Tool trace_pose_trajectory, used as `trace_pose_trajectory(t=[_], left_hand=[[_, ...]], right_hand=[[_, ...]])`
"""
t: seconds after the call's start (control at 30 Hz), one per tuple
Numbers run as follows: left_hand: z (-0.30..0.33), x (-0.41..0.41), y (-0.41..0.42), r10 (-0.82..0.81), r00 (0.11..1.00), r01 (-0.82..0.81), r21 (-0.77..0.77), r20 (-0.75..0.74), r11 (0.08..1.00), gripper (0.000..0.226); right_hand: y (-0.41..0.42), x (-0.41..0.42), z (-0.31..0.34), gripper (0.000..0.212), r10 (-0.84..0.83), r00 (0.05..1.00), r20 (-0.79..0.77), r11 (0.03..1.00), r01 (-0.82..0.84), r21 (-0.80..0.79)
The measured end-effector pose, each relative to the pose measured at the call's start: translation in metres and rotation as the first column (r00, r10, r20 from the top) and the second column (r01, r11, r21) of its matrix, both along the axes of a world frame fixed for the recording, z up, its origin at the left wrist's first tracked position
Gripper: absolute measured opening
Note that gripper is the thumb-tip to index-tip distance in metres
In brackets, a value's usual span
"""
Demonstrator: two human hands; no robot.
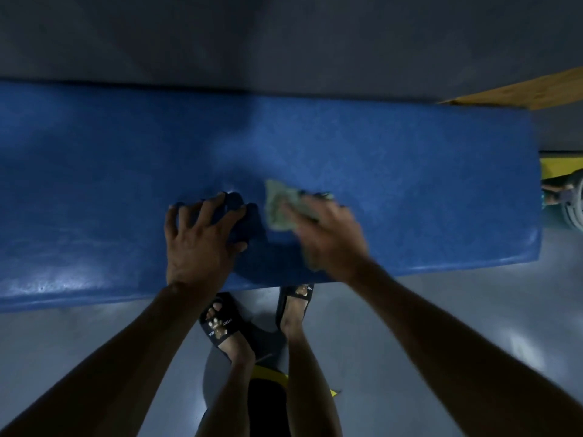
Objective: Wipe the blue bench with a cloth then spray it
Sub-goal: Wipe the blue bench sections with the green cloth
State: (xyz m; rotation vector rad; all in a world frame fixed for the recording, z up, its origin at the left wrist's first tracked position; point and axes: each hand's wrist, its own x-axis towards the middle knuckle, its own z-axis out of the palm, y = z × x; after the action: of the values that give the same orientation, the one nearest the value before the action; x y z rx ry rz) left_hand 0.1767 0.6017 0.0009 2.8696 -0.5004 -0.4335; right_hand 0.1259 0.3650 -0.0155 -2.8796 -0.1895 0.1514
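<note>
The blue bench runs across the view from the left edge to the right. My right hand lies on top of a pale green cloth and presses it onto the bench near the front middle; the hand is blurred. The cloth sticks out to the left and beyond the fingers. My left hand rests on the bench just left of the cloth, its fingers spread and propped on their tips. No spray bottle is in view.
My feet in black sandals stand on the grey floor below the bench's front edge. A yellow-brown board lies at the back right. Another person's shoe shows past the bench's right end.
</note>
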Motion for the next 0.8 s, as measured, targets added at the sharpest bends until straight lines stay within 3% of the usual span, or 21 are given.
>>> trace_pose_trajectory(t=[0.1, 0.17, 0.33, 0.37, 0.43, 0.5, 0.57, 0.63, 0.67, 0.73, 0.8], left_hand=[[-0.001, -0.001, 0.000, 0.002, 1.000, -0.002, -0.009, -0.004, 1.000, 0.061], [-0.002, -0.001, 0.000, 0.002, 1.000, -0.002, -0.013, -0.014, 1.000, 0.060], [-0.002, -0.001, 0.000, 0.001, 1.000, -0.001, -0.004, -0.009, 1.000, 0.060], [-0.001, 0.000, -0.001, 0.003, 1.000, -0.003, -0.006, -0.004, 1.000, 0.060], [0.000, 0.002, -0.003, 0.002, 1.000, -0.002, 0.003, 0.006, 1.000, 0.063], [0.002, 0.004, -0.004, 0.001, 1.000, -0.001, 0.016, 0.018, 1.000, 0.068], [0.005, 0.007, -0.004, 0.002, 0.999, -0.002, 0.014, 0.034, 1.000, 0.076], [0.010, 0.013, -0.006, 0.000, 0.999, 0.000, 0.017, 0.035, 1.000, 0.087], [0.012, 0.018, -0.007, 0.002, 1.000, -0.003, 0.021, 0.027, 1.000, 0.093], [0.013, 0.025, -0.011, 0.000, 1.000, 0.000, 0.027, 0.002, 1.000, 0.103], [0.010, 0.030, -0.016, -0.021, 0.999, 0.023, 0.051, -0.036, 0.998, 0.108]], right_hand=[[-0.099, -0.007, -0.004, 0.054, -0.292, 0.953, 0.077, 0.937, 0.302, -0.176], [-0.143, -0.020, -0.003, 0.057, -0.539, 0.838, 0.086, 0.819, 0.545, -0.178], [-0.094, 0.001, -0.025, 0.059, -0.762, 0.640, 0.098, 0.642, 0.767, -0.023], [-0.066, 0.011, -0.028, 0.059, -0.754, 0.648, 0.110, 0.652, 0.758, 0.002], [-0.007, 0.020, -0.030, 0.054, -0.576, 0.809, 0.120, 0.817, 0.569, 0.087], [0.032, 0.012, -0.027, 0.046, -0.170, 0.980, 0.103, 0.980, 0.157, 0.124], [0.016, 0.010, -0.022, 0.046, 0.178, 0.980, 0.093, 0.979, -0.186, 0.081], [-0.038, 0.018, -0.026, 0.047, 0.258, 0.962, 0.093, 0.964, -0.262, 0.033], [-0.072, 0.019, -0.030, 0.047, 0.165, 0.984, 0.072, 0.984, -0.169, 0.049], [-0.135, 0.016, -0.028, 0.048, -0.171, 0.983, 0.061, 0.985, 0.171, 0.006], [-0.164, 0.012, -0.021, 0.051, -0.472, 0.876, 0.097, 0.880, 0.475, -0.012]])
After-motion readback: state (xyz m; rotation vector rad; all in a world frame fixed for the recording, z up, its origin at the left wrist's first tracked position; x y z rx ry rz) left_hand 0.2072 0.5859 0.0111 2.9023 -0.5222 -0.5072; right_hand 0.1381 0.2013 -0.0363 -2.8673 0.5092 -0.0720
